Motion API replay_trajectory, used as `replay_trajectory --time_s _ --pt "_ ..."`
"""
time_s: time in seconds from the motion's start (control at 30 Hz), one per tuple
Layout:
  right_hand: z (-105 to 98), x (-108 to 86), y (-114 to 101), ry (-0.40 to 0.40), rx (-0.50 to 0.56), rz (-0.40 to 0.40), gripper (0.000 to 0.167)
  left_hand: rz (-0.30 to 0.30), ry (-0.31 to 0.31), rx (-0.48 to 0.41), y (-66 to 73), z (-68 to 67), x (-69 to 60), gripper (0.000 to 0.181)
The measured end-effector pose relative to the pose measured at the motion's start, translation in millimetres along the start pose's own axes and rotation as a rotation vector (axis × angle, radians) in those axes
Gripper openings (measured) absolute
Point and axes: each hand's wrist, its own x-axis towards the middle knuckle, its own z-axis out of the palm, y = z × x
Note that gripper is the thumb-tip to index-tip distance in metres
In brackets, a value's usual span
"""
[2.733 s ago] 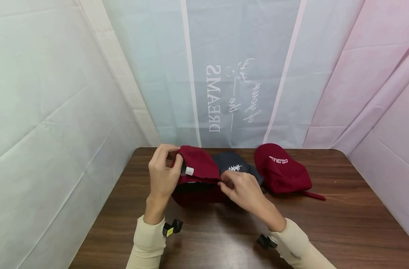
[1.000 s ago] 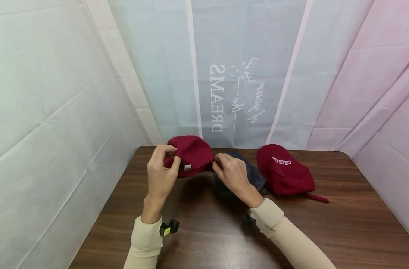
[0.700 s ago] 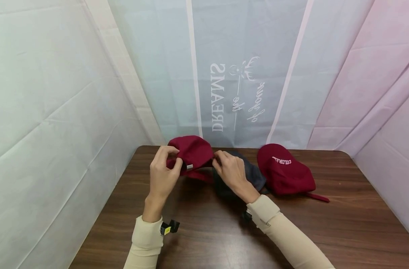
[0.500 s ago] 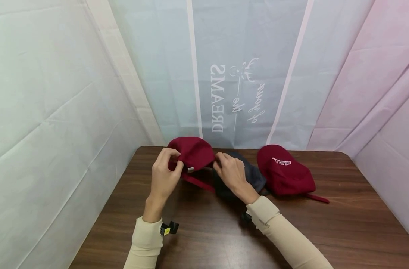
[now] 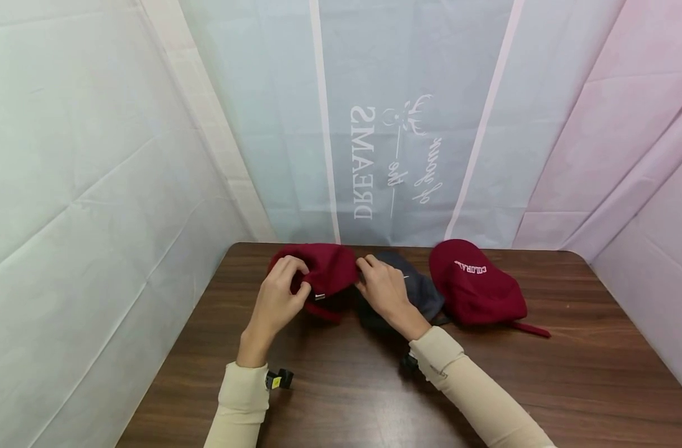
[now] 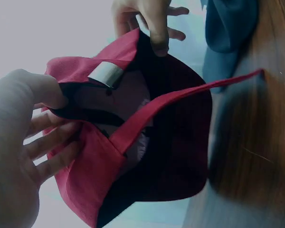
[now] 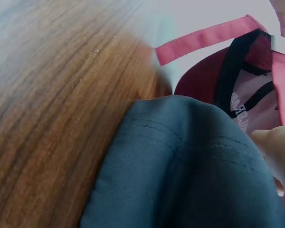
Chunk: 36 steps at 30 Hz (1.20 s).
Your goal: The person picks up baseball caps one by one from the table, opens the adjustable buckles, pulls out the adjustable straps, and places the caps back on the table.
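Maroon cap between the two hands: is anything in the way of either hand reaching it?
Nothing visible: the left hand grips the rim of the maroon cap, and the right hand pinches its rim farther right. The dark blue cap lies beside it, not between.

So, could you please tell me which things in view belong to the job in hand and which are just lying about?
In the job:
rounded dark red fabric cap between the hands
left hand
right hand, both gripping it

Apparently just lying about:
dark blue fabric cap
dark red fabric cap with white lettering
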Motion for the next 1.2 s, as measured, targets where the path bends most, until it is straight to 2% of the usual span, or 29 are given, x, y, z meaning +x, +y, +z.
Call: replay_trajectory --time_s 0.3,0.53,0.67,0.83,0.93,1.03,1.2 --pt "7 -2.1 2 -0.069 -0.029 0.027 0.031 -0.070 -0.083 0.022 -14.1 11.4 -8.3 0.023" --pt "15 -4.0 4 -0.134 -0.043 0.039 0.024 -0.164 -0.193 0.011 -20.5 16.5 -13.9 0.021" --pt "18 -5.8 4 -0.186 -0.031 0.012 0.023 -0.238 -0.274 0.011 -24.4 17.6 -17.1 0.020" --pt "19 -6.4 3 -0.252 -0.067 -0.059 0.028 -0.325 -0.424 0.003 -29.4 19.7 -21.4 0.018" --pt "19 -6.4 3 -0.299 -0.085 -0.084 0.032 -0.364 -0.491 -0.004 -30.9 20.2 -23.9 0.017" --pt "18 -6.7 3 -0.321 -0.092 -0.088 0.034 -0.386 -0.517 -0.007 -30.9 19.7 -25.2 0.016" --pt "17 -7.4 3 -0.339 -0.091 -0.087 0.036 -0.406 -0.500 0.000 -27.8 18.0 -25.2 0.010"
